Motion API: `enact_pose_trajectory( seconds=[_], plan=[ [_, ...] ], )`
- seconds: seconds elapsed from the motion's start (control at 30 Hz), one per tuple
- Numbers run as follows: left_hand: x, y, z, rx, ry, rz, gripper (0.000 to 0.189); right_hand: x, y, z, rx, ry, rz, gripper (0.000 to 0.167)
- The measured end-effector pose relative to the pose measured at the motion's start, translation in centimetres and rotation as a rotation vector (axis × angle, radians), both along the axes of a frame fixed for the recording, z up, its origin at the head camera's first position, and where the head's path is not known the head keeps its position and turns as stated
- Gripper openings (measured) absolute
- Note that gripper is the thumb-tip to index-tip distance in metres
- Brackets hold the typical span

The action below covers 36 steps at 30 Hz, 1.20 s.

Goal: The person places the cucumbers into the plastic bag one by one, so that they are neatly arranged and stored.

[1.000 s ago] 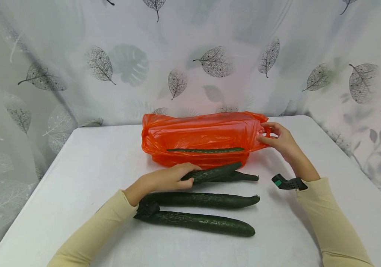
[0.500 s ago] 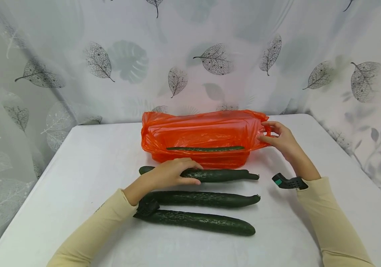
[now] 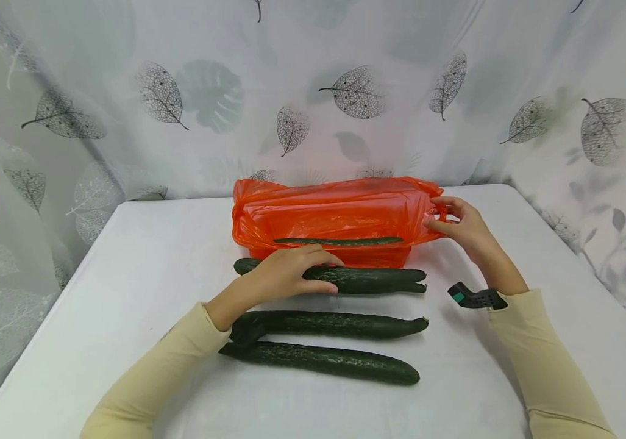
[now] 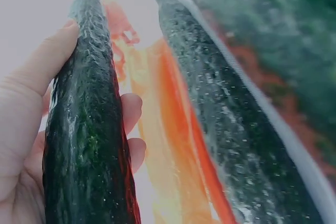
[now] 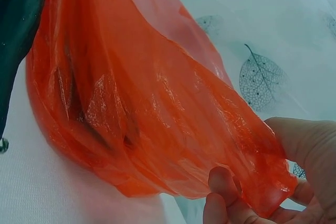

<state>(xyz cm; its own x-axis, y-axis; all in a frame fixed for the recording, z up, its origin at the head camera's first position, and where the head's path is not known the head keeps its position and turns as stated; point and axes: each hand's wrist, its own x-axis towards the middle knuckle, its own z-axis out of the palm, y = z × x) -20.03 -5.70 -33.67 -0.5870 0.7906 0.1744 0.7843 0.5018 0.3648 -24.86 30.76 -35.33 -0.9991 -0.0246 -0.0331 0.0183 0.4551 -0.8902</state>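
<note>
My left hand point(image 3: 291, 271) grips a long dark green cucumber point(image 3: 373, 277) close in front of the bag's lower edge. In the left wrist view the thumb lies on one side of this cucumber point(image 4: 89, 124) and fingertips curl round the other. Just below it, another cucumber point(image 3: 408, 288) shows mostly at its right end, the rest overlapped. An orange-red plastic bag point(image 3: 323, 213) lies on its side, its mouth facing me, with a cucumber point(image 3: 340, 242) inside. At the bag's right end my right hand point(image 3: 463, 225) pinches the thin plastic by its handle, also seen in the right wrist view.
Two more cucumbers lie nearer me on the white table point(image 3: 181, 256): a curved-tipped cucumber point(image 3: 340, 324) and a straighter cucumber point(image 3: 334, 363) in front. Behind the table hangs a leaf-printed curtain point(image 3: 208, 91).
The held cucumber, tilted with its right end up at first, has levelled and shifted right and towards the bag with my left hand. My right hand keeps its hold on the bag.
</note>
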Motion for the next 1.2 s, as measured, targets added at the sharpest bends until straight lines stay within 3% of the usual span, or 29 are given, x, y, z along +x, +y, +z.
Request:
enact_pose_trajectory(
  seconds=[0.3, 0.53, 0.87, 1.07, 1.2],
  plan=[
    [-0.8, 0.8, 0.4, 0.050, 0.081, -0.032, 0.044, 0.0, 0.1, -0.1, 0.002, -0.009, -0.016, 0.067],
    [-1.5, 1.4, 0.9, 0.067, 0.080, -0.033, 0.044, 0.3, 0.0, 0.1, -0.006, 0.006, -0.014, 0.067],
    [-2.2, 1.8, 1.4, 0.077, 0.052, 0.017, 0.044, 0.5, -0.2, 0.1, -0.033, 0.004, 0.004, 0.067],
    [-2.9, 2.3, 1.6, 0.139, 0.101, 0.020, 0.044, 0.5, -0.2, 0.1, -0.022, 0.010, -0.002, 0.067],
    [-3.4, 2.8, 1.9, 0.185, 0.096, 0.026, 0.045, 0.5, -0.1, 0.3, -0.029, 0.007, -0.003, 0.064]
  ],
)
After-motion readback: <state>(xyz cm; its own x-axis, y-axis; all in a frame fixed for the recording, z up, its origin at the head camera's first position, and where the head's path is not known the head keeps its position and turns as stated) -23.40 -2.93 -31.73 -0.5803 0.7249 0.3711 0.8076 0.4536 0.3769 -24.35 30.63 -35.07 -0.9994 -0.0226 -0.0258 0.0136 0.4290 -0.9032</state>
